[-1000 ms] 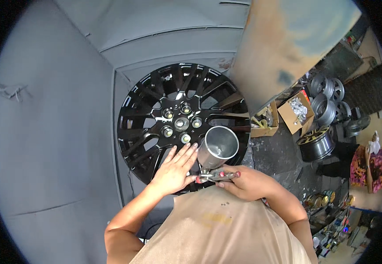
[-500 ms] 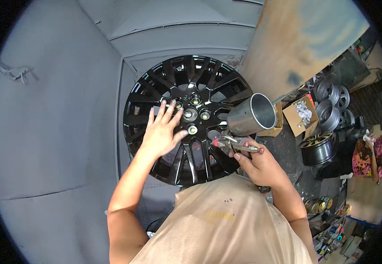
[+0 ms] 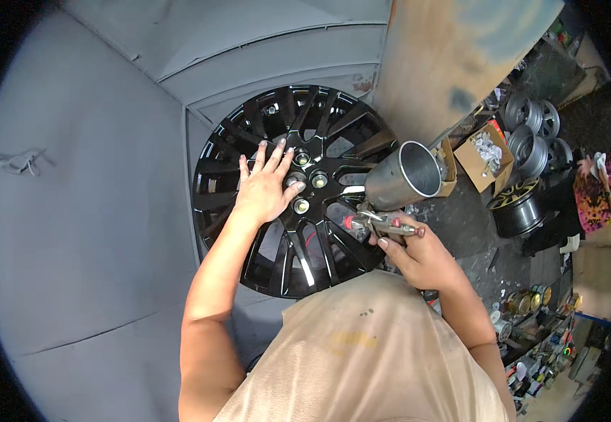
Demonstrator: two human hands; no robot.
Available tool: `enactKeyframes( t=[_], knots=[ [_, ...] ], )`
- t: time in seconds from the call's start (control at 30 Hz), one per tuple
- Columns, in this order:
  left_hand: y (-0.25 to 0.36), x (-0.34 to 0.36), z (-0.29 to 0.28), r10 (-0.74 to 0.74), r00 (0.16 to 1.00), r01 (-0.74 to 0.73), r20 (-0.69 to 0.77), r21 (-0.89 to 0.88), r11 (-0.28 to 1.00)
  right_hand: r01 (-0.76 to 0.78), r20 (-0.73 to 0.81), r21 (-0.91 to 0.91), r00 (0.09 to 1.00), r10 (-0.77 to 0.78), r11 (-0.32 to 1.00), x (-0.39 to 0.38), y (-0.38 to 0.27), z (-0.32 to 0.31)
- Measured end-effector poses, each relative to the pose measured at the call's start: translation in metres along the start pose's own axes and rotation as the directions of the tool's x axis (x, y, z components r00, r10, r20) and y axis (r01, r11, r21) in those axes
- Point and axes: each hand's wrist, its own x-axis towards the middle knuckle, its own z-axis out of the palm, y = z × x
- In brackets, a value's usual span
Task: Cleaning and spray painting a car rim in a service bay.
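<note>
A glossy black alloy wheel (image 3: 298, 243) lies face up in front of me, its spokes running out from a hub with several bolt holes. Spread over the hub's left side is my left hand (image 3: 265, 186), fingers apart and holding nothing; its palm hides part of the hub. My right hand (image 3: 414, 246) grips a spray gun (image 3: 383, 224) at the wheel's right edge. An open metal cup (image 3: 400, 179) sits on top of the gun, tilted, its mouth facing up and right. The fingers behind the gun's handle are partly hidden.
Grey panels (image 3: 87, 211) stand at the left and back. A paint-stained board (image 3: 453, 63) leans at the back right. Beyond it are a cardboard box (image 3: 485, 158), silver wheels (image 3: 528, 148), a black-and-gold wheel (image 3: 516, 211), paint cans (image 3: 527, 302) and a person in a patterned top (image 3: 596, 200).
My left hand has moved slightly right, further over the hub, covering more of it. The gun stays in my right hand beside the wheel. The view has shifted a little.
</note>
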Motion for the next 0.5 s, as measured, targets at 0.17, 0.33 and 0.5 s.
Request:
enactKeyframes(
  t=[0.17,0.33,0.5],
  knots=[
    [-0.030,-0.005,-0.015,0.152,0.978,-0.138,0.142,-0.100,0.985,-0.055,0.011,-0.002,0.998,0.055,0.998,-0.002,-0.011,-0.005],
    [-0.029,-0.004,-0.015,0.144,0.977,-0.146,0.160,-0.001,0.989,-0.079,0.009,0.033,0.997,0.078,0.996,-0.006,-0.004,-0.004],
    [-0.004,0.015,-0.003,-0.039,0.997,0.033,0.067,0.087,0.996,-0.048,0.007,-0.035,0.999,0.049,0.998,-0.005,-0.001,-0.006]
  ],
)
